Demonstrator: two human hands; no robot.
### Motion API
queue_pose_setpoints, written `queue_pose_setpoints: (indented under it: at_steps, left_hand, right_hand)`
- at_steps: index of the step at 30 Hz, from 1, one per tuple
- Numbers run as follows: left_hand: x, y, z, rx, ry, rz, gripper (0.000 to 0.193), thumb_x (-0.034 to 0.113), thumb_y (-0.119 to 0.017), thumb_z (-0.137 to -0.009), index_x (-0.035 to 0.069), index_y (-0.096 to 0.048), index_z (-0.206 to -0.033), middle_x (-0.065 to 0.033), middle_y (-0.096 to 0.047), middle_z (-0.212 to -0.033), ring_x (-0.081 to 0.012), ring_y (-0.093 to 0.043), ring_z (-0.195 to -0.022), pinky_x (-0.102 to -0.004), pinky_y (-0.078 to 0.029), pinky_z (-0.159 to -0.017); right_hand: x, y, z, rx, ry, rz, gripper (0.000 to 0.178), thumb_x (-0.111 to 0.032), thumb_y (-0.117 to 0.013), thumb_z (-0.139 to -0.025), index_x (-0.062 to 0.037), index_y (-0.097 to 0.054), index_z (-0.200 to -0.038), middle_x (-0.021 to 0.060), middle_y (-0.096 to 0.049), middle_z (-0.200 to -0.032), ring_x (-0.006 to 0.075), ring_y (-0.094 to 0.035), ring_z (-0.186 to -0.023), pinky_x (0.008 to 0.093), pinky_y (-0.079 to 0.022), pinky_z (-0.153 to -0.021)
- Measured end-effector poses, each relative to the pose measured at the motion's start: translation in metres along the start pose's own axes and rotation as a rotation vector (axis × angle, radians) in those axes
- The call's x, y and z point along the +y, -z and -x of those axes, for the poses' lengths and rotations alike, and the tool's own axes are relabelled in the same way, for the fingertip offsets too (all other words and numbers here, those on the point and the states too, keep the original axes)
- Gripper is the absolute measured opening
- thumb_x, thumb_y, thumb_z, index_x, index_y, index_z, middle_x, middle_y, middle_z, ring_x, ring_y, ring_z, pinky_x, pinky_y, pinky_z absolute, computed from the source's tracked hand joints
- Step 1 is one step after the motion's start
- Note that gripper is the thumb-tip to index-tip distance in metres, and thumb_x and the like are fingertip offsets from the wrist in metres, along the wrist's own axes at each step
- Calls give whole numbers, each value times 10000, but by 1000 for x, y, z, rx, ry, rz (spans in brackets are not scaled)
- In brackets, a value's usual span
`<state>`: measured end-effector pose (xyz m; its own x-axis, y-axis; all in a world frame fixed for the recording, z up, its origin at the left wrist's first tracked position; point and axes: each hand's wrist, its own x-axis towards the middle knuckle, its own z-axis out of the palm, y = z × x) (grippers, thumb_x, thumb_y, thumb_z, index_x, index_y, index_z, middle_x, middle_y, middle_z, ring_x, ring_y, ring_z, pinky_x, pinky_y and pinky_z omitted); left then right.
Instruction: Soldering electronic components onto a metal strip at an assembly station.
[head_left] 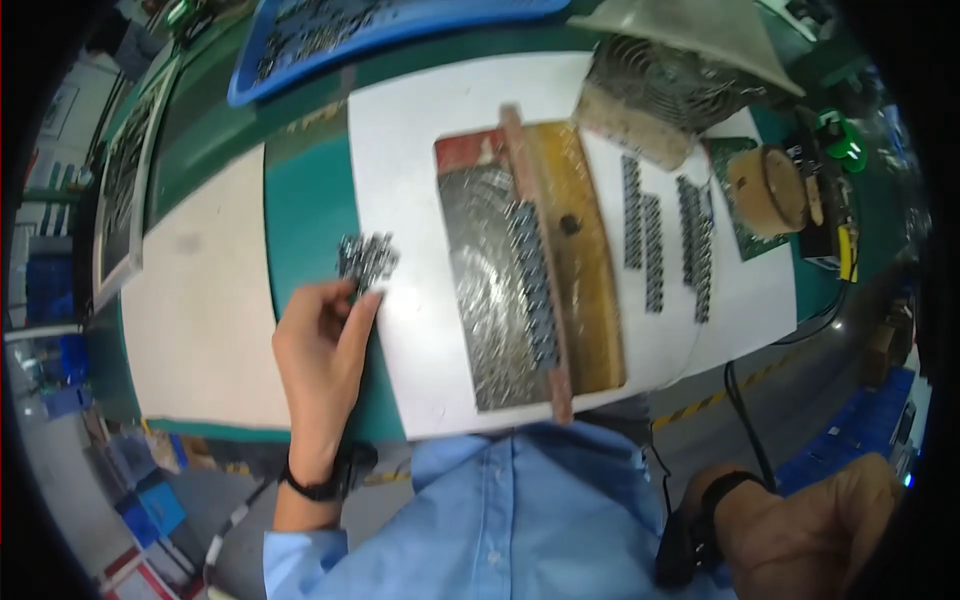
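From my remote view, the white sheet (420,150) covers the green bench (300,210), and on it lies a metal work plate (495,300) with a wooden rail (535,250) carrying a row of small dark parts (535,285). A loose cluster of small metal components (366,256) sits at the sheet's left edge, touching the fingertips of my left hand (322,345), which is curled in a pinch over them; whether one is already gripped I cannot tell. I judge these parts light, rigid, slippery and easily scattered, best taken singly by the body between thumb and forefinger. My right hand (815,525) hangs low off the bench, loosely curled, holding nothing visible.
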<state>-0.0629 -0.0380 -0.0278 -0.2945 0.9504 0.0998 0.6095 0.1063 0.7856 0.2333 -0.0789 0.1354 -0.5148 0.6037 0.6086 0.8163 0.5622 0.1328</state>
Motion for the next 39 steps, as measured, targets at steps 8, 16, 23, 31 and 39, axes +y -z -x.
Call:
queue_pose_setpoints:
  at_steps: [8, 16, 23, 31, 39]
  left_hand:
    - [10, 3, -11, -46, -2, -57, 127, 77, -636, -810, -33, -577, -835, 0, -528, -634, -61, -432, -545, -193, -350, -483]
    - [49, 17, 12, -413, 531, 856, 176, 186, -552, -887, 23, -608, -849, 36, -540, -661, -19, -382, -523, -155, -279, -464]
    - [76, 0, 27, -691, 726, 1176, 192, 201, -517, -909, 29, -601, -894, 4, -559, -701, -23, -359, -515, -171, -257, -448]
    - [75, -1, 18, -769, 694, 1186, 173, 169, -536, -896, 3, -582, -912, -56, -611, -772, -47, -451, -540, -173, -341, -461]
    - [66, -2, 8, -937, 648, 1243, 125, 89, -581, -857, -19, -575, -921, -90, -626, -788, -76, -502, -520, -190, -384, -453]
  right_hand:
    - [-15, -58, 14, 692, -639, -1051, 172, -115, -600, -798, -74, -448, -870, 91, -538, -1021, 132, -466, -837, 220, -341, -650]
    - [-32, -106, 15, -132, -406, -1186, 484, -1, -743, -655, -57, -392, -984, 217, -604, -1025, 270, -630, -858, 329, -499, -740]
    - [-54, -137, 9, -9, -266, -1147, 430, 38, -714, -685, -56, -376, -934, 230, -625, -894, 296, -640, -820, 331, -516, -679]
    - [-52, -148, 15, 146, -355, -1263, 408, 37, -748, -629, -54, -478, -920, 153, -640, -872, 264, -646, -726, 312, -534, -623]
    - [-42, -138, 8, 24, -356, -1348, 362, 69, -706, -670, -41, -419, -863, 203, -627, -875, 271, -640, -742, 319, -523, -624]
